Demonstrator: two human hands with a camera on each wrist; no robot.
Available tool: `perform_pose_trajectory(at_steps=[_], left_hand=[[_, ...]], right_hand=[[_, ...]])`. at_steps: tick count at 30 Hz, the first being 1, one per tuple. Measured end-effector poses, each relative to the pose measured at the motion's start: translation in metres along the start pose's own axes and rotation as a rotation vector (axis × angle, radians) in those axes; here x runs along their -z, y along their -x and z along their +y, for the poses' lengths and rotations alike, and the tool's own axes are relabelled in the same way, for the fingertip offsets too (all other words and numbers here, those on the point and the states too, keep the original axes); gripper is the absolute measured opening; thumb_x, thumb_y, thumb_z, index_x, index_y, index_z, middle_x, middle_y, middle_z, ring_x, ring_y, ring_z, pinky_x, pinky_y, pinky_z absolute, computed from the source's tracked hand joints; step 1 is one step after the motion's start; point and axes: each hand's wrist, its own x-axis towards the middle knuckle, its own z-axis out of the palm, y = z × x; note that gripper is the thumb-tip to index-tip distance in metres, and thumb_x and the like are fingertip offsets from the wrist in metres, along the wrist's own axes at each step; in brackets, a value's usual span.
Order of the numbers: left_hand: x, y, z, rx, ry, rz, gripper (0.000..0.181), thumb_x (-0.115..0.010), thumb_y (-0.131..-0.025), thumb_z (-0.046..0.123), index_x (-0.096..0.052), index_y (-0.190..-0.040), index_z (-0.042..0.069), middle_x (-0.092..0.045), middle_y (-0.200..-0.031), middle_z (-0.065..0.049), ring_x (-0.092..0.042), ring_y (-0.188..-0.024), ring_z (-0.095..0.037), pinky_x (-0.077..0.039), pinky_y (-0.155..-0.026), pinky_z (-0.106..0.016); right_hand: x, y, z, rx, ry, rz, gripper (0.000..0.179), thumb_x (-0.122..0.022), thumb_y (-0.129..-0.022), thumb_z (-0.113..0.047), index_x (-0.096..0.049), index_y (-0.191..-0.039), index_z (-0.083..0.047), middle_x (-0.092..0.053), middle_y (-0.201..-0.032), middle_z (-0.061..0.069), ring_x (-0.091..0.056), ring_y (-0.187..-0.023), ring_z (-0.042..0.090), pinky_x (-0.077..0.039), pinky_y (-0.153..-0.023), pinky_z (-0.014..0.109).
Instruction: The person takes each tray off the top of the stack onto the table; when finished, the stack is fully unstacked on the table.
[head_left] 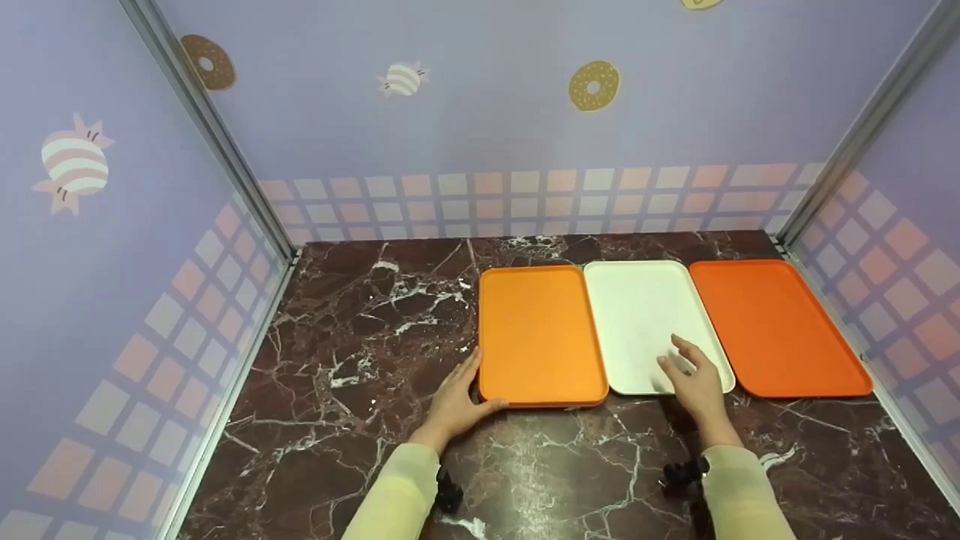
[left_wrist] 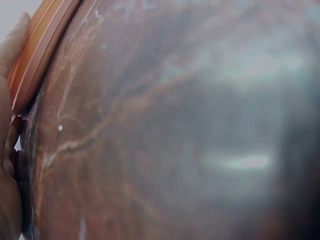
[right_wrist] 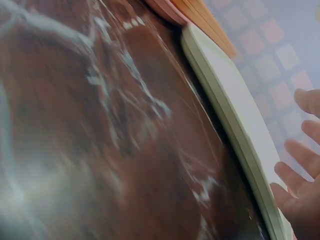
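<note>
An orange tray [head_left: 538, 330] lies on the dark marbled table, and a second rim [left_wrist: 42, 60] shows under it in the left wrist view. At its near left corner is my left hand [head_left: 456, 397], fingers along the left side and thumb touching the front edge. To its right is a white tray [head_left: 645, 315], whose edge looks layered in the right wrist view. Over the near part of this white tray hovers my right hand [head_left: 696, 382], fingers spread and slightly bent, holding nothing. A red-orange tray [head_left: 776, 326] lies at the far right.
The three tray places sit side by side on the marbled table [head_left: 360, 360]. Purple patterned walls [head_left: 487, 112] close off the back and both sides. The red-orange tray's near right corner comes close to the right wall.
</note>
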Motion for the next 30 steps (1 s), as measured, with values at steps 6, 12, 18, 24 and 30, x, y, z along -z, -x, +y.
perform_pose_trajectory(at_steps=[6, 12, 18, 24, 30], left_hand=[[0.0, 0.0, 0.0, -0.014, 0.005, 0.01, 0.104, -0.074, -0.086, 0.062, -0.026, -0.165, 0.015, -0.029, -0.17, -0.009, -0.033, -0.152, -0.045, -0.027, -0.126, -0.061], [-0.003, -0.002, -0.004, -0.075, 0.014, 0.062, 0.072, -0.057, -0.103, 0.044, -0.035, -0.161, 0.007, -0.036, -0.167, -0.011, -0.039, -0.151, -0.039, -0.03, -0.126, -0.055], [-0.004, -0.004, -0.002, 0.016, 0.138, 0.116, 0.068, -0.059, -0.103, 0.044, -0.04, -0.159, 0.011, -0.043, -0.162, -0.016, -0.044, -0.147, -0.042, -0.037, -0.119, -0.063], [-0.001, -0.01, 0.006, 0.092, 0.243, 0.144, 0.067, -0.071, -0.098, 0.034, -0.048, -0.153, 0.005, -0.048, -0.157, -0.019, -0.046, -0.146, -0.04, -0.039, -0.12, -0.057], [-0.002, -0.015, 0.011, 0.122, 0.262, 0.203, 0.053, -0.074, -0.093, 0.014, -0.06, -0.141, -0.004, -0.057, -0.15, -0.018, -0.051, -0.142, -0.038, -0.041, -0.12, -0.052]], right_hand=[[-0.018, 0.002, -0.002, 0.04, 0.045, -0.042, 0.067, -0.064, -0.103, -0.024, -0.036, -0.159, -0.003, -0.029, -0.167, 0.024, -0.028, -0.154, 0.044, -0.025, -0.127, 0.059], [-0.037, 0.001, -0.005, 0.128, 0.082, -0.085, 0.076, -0.066, -0.1, -0.02, -0.027, -0.16, 0.004, -0.018, -0.168, 0.03, -0.016, -0.156, 0.051, -0.015, -0.129, 0.062], [-0.054, 0.002, -0.012, 0.155, 0.246, -0.128, 0.082, -0.066, -0.098, -0.029, -0.024, -0.161, 0.002, -0.014, -0.169, 0.03, -0.006, -0.155, 0.055, 0.001, -0.119, 0.081], [-0.065, 0.0, -0.017, 0.156, 0.342, -0.185, 0.084, -0.064, -0.1, -0.036, -0.021, -0.163, -0.001, -0.013, -0.17, 0.028, -0.007, -0.156, 0.053, 0.001, -0.114, 0.086], [-0.073, -0.002, -0.019, 0.112, 0.42, -0.253, 0.082, -0.054, -0.104, -0.045, -0.015, -0.166, -0.008, -0.008, -0.172, 0.023, -0.004, -0.158, 0.049, 0.004, -0.117, 0.082]])
